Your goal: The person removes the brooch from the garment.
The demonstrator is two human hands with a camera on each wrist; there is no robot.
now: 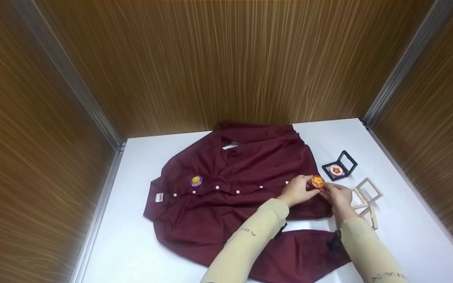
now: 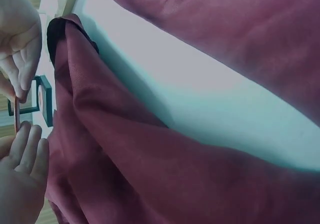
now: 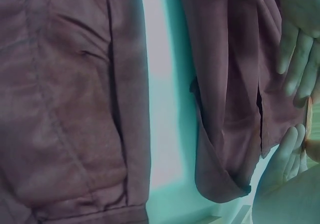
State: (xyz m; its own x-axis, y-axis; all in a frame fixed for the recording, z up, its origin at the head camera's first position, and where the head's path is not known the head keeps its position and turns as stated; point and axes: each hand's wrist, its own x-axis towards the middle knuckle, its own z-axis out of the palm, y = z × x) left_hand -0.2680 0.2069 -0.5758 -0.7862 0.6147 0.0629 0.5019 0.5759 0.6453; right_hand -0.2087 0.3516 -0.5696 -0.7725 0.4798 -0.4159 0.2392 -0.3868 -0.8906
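Both hands hold a round orange-and-yellow button badge [image 1: 317, 181] above the hem of a maroon button-up shirt [image 1: 250, 165]. My left hand [image 1: 295, 191] pinches the badge's left edge. The right hand [image 1: 338, 195] grips it from the right side. In the left wrist view the badge [image 2: 17, 114] is seen edge-on between the fingertips of the two hands. The right wrist view also shows the badge [image 3: 308, 121] edge-on at the far right. A purple-and-yellow badge [image 1: 196, 181] sits on the shirt's chest near the collar.
An open black case [image 1: 346, 173] with a red-and-white round badge [image 1: 336, 170] inside stands to the right. Several pale wooden frames [image 1: 369, 190] lie beside the right hand. The shirt spreads over a white table [image 1: 132, 157] with wood-grain walls [image 1: 226, 63] around it.
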